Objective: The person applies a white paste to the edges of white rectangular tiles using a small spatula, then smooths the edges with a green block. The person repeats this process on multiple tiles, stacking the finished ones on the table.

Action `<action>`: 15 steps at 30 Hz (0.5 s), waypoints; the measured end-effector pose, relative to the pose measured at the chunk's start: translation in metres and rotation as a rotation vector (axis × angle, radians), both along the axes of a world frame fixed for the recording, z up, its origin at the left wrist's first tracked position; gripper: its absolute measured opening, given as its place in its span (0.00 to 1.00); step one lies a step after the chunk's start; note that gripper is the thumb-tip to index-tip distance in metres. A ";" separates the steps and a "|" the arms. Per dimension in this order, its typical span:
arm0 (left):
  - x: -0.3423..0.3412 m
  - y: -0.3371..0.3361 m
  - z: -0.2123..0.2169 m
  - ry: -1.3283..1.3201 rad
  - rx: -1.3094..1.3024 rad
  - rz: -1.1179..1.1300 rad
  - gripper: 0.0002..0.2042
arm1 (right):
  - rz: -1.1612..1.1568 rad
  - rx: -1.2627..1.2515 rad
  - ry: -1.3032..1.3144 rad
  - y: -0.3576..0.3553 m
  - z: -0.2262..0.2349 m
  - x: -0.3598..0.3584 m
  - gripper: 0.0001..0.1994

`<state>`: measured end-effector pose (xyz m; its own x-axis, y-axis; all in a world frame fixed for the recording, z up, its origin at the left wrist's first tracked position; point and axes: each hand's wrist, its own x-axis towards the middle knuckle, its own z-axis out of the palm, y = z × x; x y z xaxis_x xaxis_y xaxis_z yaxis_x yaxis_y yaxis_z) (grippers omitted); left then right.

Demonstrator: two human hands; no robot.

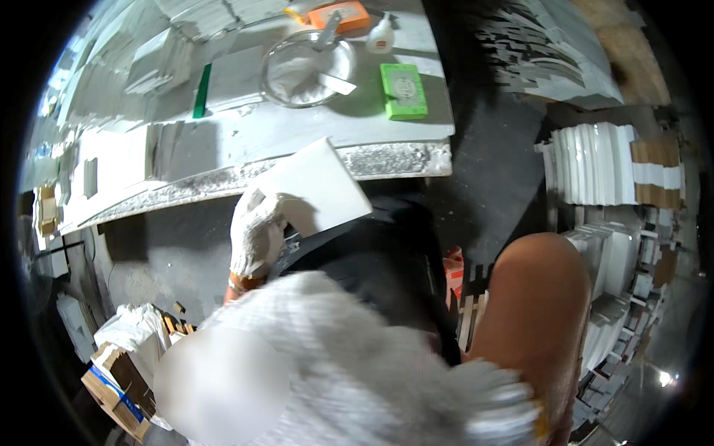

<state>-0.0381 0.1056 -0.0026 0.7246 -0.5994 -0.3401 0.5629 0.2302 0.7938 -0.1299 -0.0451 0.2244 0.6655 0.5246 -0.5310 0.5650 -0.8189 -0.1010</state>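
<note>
While held, bowl (309,68) of powder (297,74)

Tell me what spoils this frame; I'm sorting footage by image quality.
Head view: a large white gloved hand close to the lens is motion-blurred; a soft smudged patch sits lower left; fisheye bends the workbench edge and darkens the rim; the metal bowl and bench top glare under bright light; the other gloved hand on the white tile stays fairly sharp.

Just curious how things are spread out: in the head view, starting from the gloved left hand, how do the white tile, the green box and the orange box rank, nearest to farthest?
1. White tile: held in the left hand.
2. Green box: on the bench, upper right.
3. Orange box: far bench edge.
</note>
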 end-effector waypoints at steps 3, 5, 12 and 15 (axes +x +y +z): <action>0.005 -0.005 0.003 0.000 0.003 -0.093 0.31 | -0.038 -0.019 -0.008 -0.002 -0.002 0.000 0.13; 0.006 0.009 -0.012 -0.002 0.061 -0.010 0.31 | -0.011 -0.022 -0.006 -0.003 -0.008 0.008 0.13; -0.003 -0.004 0.005 0.026 -0.020 0.027 0.32 | -0.035 -0.057 -0.010 0.002 -0.003 0.014 0.13; 0.006 -0.006 0.001 -0.008 -0.032 -0.081 0.29 | -0.081 -0.111 0.004 0.000 0.004 0.010 0.13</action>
